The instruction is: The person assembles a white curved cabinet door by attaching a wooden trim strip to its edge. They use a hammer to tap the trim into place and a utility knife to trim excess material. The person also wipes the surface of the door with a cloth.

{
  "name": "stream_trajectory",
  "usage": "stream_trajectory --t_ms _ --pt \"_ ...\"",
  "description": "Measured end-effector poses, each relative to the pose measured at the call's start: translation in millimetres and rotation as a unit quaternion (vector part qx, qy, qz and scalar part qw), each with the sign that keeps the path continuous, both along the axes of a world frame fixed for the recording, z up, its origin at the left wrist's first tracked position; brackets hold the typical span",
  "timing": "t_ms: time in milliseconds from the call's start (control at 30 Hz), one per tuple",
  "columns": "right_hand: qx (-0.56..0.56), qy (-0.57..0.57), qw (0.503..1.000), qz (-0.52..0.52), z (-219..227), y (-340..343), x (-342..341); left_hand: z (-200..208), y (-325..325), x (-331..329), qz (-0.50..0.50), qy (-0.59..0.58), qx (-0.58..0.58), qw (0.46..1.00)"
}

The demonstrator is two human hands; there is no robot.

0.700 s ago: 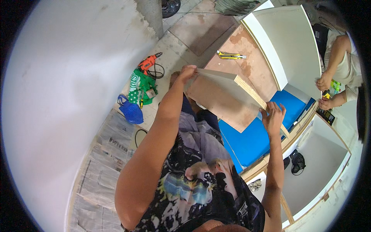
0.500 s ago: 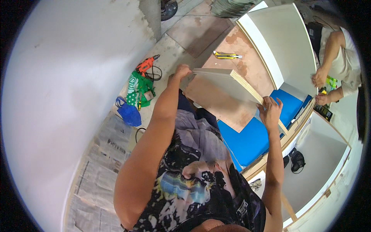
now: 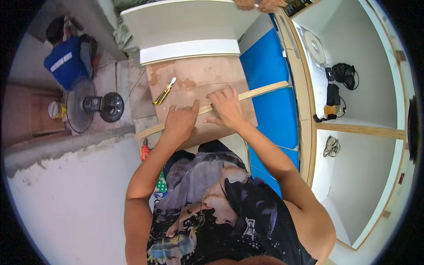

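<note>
A plywood board [image 3: 265, 89], seen along its layered edge, stands upright in front of me and slants up to the right. My left hand [image 3: 180, 123] is closed over its top edge left of the middle, fingers on the far side. A short way to the right, my right hand [image 3: 226, 108] straddles the same edge, with its fingers over the top and the thumb on the near side. Beyond the board, a yellow and black utility knife [image 3: 164, 91] lies on a brown sheet [image 3: 198, 73]. The board's lower part is hidden from this angle.
Another person's hands [image 3: 256, 5] rest on a white panel assembly [image 3: 190, 22] at the far side. Blue sheeting [image 3: 269, 62] lies along the right, beside an open white cabinet [image 3: 357, 176]. A fan [image 3: 104, 107] and a person in blue [image 3: 68, 64] are at far left; an orange drill [image 3: 145, 151] is nearer.
The view has turned to the right. My hands have gone from the board's far-apart corners to close together along its edge, and the board now shows nearly edge-on.
</note>
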State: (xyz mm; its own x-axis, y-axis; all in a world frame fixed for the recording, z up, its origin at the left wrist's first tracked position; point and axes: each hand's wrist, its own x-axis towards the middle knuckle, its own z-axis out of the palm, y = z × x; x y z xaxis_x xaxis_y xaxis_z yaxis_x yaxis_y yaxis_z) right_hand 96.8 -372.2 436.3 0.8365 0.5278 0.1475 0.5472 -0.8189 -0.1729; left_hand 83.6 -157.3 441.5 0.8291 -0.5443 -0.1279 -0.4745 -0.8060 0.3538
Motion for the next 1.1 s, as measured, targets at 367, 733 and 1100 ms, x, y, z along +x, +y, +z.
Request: stream_trajectory --t_ms 367,733,1100 --pt "0.708 0.486 0.277 -0.431 -60.0 -89.8 -91.5 -1.4 -67.0 -28.2 0.018 0.018 0.189 0.982" --pt "0.610 0.513 0.077 -0.599 -64.3 -94.8 -156.6 -14.5 -97.8 -123.7 0.056 0.162 0.118 0.978" --pt "0.614 0.446 0.050 -0.649 -153.0 -112.9 -270.7 -328.0 -145.8 36.1 0.147 0.195 -0.042 0.969"
